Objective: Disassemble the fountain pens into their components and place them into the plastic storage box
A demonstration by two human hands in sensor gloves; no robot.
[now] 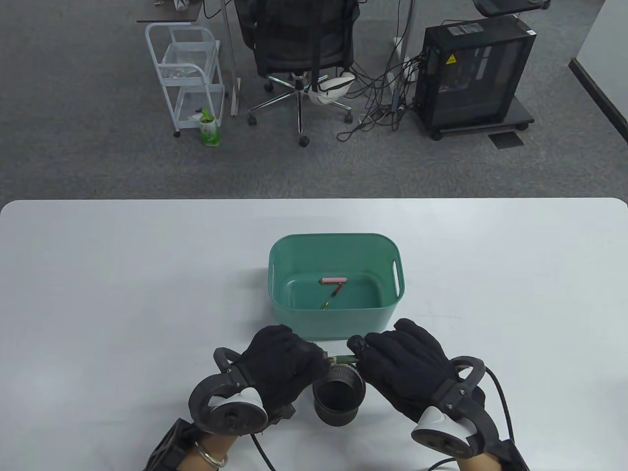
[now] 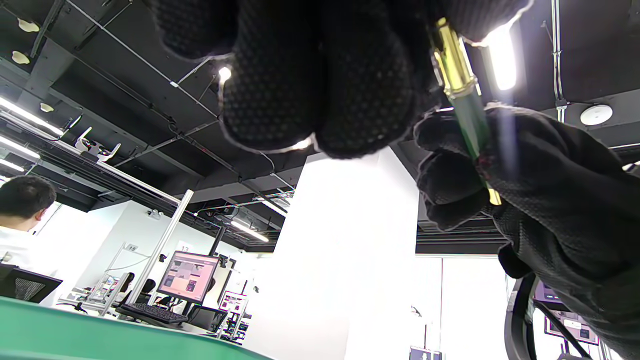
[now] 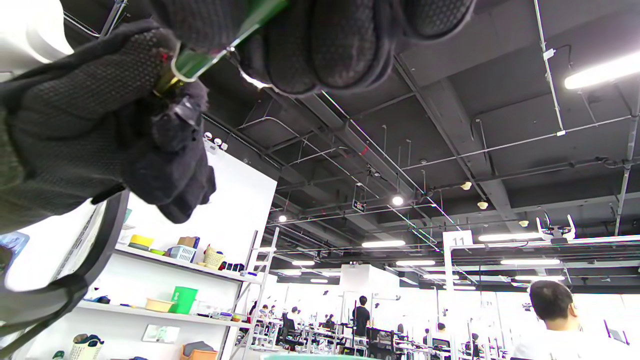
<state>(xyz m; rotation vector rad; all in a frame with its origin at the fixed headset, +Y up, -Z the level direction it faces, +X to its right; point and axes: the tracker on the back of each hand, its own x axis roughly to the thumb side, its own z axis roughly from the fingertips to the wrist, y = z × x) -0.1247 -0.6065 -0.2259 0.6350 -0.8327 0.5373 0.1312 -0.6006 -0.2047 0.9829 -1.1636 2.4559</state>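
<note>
A green fountain pen with gold trim (image 1: 343,360) is held level just above a black cup (image 1: 339,400), in front of the green plastic storage box (image 1: 279,274). My left hand (image 1: 289,363) grips the pen's left end and my right hand (image 1: 387,358) grips its right end. The left wrist view shows the green barrel (image 2: 470,125) with a gold band between both gloves. In the right wrist view the green pen (image 3: 200,62) runs from my fingers to the other glove. Inside the box lie a pink pen part (image 1: 334,280) and a thin red and gold part (image 1: 332,296).
The black cup stands near the table's front edge between my wrists. The box sits at the table's middle, right behind my hands. Beyond the far table edge are an office chair (image 1: 299,44), a white trolley (image 1: 184,73) and a computer tower (image 1: 473,73).
</note>
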